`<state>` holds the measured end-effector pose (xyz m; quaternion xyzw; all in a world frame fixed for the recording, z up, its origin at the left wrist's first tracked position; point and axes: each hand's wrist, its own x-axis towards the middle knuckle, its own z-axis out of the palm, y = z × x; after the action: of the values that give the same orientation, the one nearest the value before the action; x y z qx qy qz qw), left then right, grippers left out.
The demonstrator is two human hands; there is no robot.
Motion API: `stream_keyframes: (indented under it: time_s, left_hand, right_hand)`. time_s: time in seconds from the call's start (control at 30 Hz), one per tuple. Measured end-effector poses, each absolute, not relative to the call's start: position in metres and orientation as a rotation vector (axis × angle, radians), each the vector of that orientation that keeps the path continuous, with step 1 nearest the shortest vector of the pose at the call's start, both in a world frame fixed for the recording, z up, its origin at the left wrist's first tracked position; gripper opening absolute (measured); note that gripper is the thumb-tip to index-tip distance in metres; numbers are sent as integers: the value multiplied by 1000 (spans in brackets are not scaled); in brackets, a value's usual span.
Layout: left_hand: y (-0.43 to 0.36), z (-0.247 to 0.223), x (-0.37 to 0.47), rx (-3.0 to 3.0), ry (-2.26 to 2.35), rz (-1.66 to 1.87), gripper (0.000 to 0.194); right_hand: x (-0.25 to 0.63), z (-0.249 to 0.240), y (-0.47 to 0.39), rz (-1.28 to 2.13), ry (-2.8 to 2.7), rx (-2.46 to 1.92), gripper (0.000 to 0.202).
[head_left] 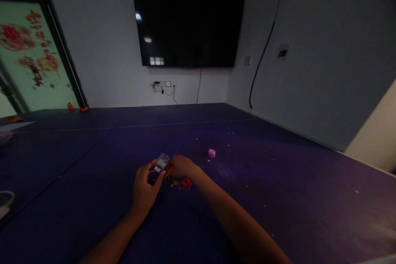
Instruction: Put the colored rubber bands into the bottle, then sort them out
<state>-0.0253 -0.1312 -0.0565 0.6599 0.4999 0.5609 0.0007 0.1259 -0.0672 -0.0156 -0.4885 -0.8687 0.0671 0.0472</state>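
Tilted in my left hand is a small clear plastic jar, its round mouth turned away from me. My fingers wrap around its sides. Just right of the jar, my right hand is bent down with its fingers closed on colourful rubber bands. The fingertips are partly hidden behind the hand. More rubber bands, red, yellow and blue, lie in a loose pile on the dark blue surface under my right wrist. A pink cap rests apart, beyond my right hand.
The wide dark blue surface has seams and scattered white scraps. A white looped object lies at the left edge. Small orange objects sit near the door frame. A television hangs on the far wall, with a black cable to its right.
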Motion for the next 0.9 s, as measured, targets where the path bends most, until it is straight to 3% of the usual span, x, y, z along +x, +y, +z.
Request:
stream_keyframes:
  time_s: [0.3, 0.9]
  left_hand:
    - [-129, -59, -26, 2054, 1556, 1729, 40]
    - [-131, -58, -25, 2127, 1490, 1467, 40]
  right_hand:
    - [129, -21, -57, 198, -2628, -1494, 19]
    - [158, 19, -54, 310, -2397, -1432, 20]
